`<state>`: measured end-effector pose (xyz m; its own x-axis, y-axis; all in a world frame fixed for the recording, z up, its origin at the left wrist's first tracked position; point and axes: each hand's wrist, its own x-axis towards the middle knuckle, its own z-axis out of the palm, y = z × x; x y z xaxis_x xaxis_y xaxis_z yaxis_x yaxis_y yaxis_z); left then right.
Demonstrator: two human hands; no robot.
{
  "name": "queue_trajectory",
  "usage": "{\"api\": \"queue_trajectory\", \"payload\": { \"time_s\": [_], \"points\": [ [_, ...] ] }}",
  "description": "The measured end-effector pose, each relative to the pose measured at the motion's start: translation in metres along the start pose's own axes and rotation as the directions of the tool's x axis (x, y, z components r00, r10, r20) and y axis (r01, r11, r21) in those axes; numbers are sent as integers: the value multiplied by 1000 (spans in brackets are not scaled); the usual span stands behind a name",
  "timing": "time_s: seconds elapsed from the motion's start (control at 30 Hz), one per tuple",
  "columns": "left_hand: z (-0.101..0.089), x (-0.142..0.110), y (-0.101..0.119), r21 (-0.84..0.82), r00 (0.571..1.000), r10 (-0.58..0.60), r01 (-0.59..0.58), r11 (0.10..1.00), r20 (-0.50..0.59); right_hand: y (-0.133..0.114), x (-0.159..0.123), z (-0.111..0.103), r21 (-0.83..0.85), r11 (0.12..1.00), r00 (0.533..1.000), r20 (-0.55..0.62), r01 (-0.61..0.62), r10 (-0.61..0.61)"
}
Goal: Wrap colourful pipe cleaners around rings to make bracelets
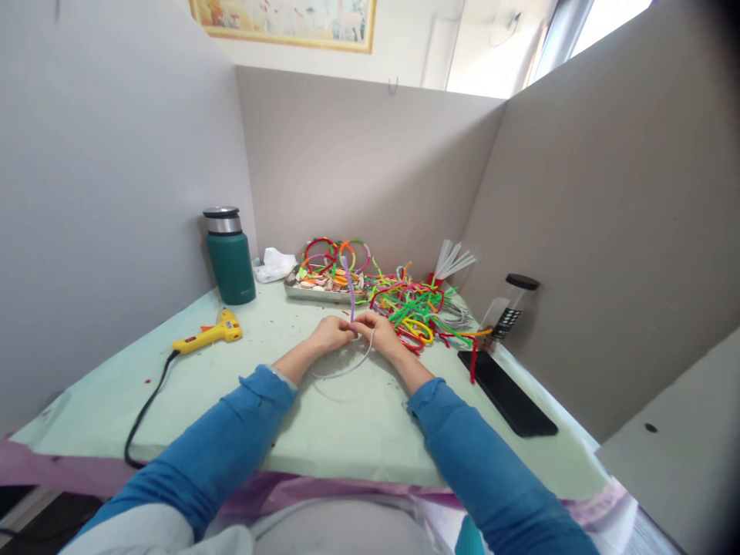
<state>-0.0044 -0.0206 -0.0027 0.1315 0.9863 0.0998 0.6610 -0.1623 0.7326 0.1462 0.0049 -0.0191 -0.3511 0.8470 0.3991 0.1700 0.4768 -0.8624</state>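
A purple pipe cleaner [350, 287] stands upright from between my fingertips, above the middle of the table. My left hand [332, 334] is closed in a pinch at its lower end. Close against it, my right hand [375, 330] is pinched too, with a thin whitish wire loop [348, 371] at its fingers. The loop hangs in a curve below both hands, just over the tablecloth. Fingers hide the exact spot where pipe cleaner and wire meet.
Behind my hands are a metal tray [312, 294] with pipe-cleaner rings [320, 253] and a pile of colourful pipe cleaners [425, 304]. A yellow glue gun [211, 333] and green bottle [231, 266] stand left; a black phone-like slab [512, 397] and clear container [512, 308] right. Partitions [370, 154] surround the table.
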Motion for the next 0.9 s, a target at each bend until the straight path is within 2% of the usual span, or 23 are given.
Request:
{"api": "queue_trajectory", "payload": {
  "time_s": [0.27, 0.57, 0.73, 0.9],
  "points": [
    [1, 0, -4, 0, 997, 64, -64, 998, 39, 7, 1, -1, -121, 988, 995, -23, 91, -94],
    [1, 2, -7, 9, 990, 132, -132, 991, 47, 3, 0, -1, -134, 989, 997, -42, 60, -66],
    [1, 1, -5, 25, 975, 218, -219, 975, 38, 4, 0, -1, -91, 995, 999, -36, 31, -34],
    [3, 1, -5, 42, 968, 250, -252, 967, 32, 3, 0, -1, -60, 998, 999, -37, 20, -22]
  ]
}}
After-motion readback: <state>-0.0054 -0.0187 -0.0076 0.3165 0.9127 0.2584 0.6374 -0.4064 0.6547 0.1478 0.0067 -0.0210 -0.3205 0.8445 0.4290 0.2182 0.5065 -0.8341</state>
